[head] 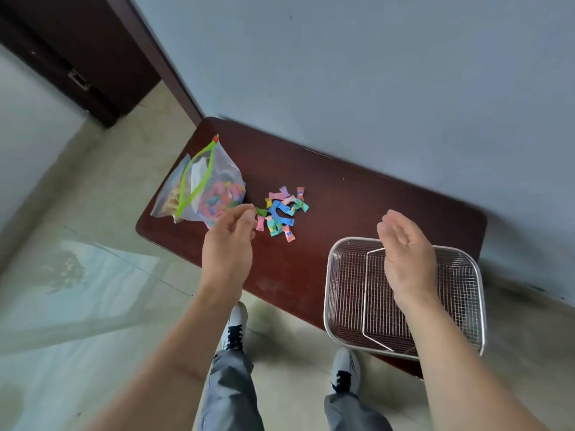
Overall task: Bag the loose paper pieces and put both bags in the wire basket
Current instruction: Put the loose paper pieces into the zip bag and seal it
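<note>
A clear zip bag [217, 185] with a green seal stands open at the table's left end, partly filled with coloured paper pieces. A second bag [169, 194] with pale contents lies behind it, mostly hidden. Several loose coloured paper pieces [284, 209] lie in a heap just right of the bags. My left hand [228, 241] pinches a green paper piece [260, 211] between the heap and the bag. My right hand [404, 247] hovers open, palm turned left, over the near-left part of the wire basket [466, 306], which holds nothing and has its handle folded down.
The dark red table [357, 194] stands against a grey wall [373, 73]. A dark door frame [93, 57] is at the upper left. My feet [236, 328] stand on the tiled floor by the table's near edge.
</note>
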